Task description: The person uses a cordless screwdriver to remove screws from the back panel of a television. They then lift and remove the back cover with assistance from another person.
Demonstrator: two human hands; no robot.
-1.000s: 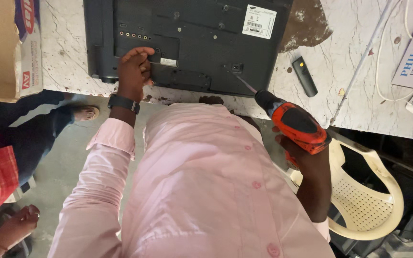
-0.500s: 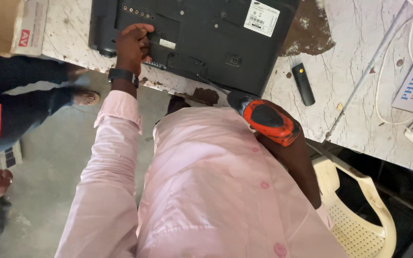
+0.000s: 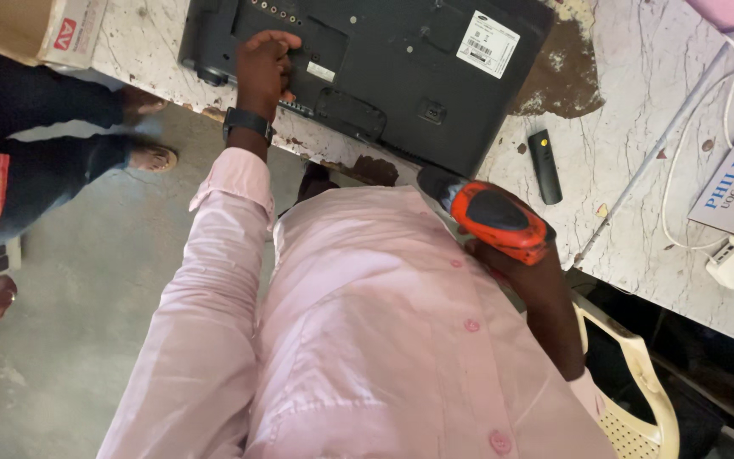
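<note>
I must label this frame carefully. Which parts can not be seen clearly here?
- Head view: the tip of the orange power drill is hidden behind its own body.
- Right hand: mostly covered by the drill.
- Black television back: its top is cut off by the frame edge.
- Left hand: what its fingers press is hidden beneath them.

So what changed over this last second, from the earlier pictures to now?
The right hand drew the orange power screwdriver back from the black monitor's rear panel; a second ago its bit reached the panel, now the tool sits near the table edge, close to the body. The left hand stayed pressed on the panel throughout. The small black remote did not move on the table.
</note>
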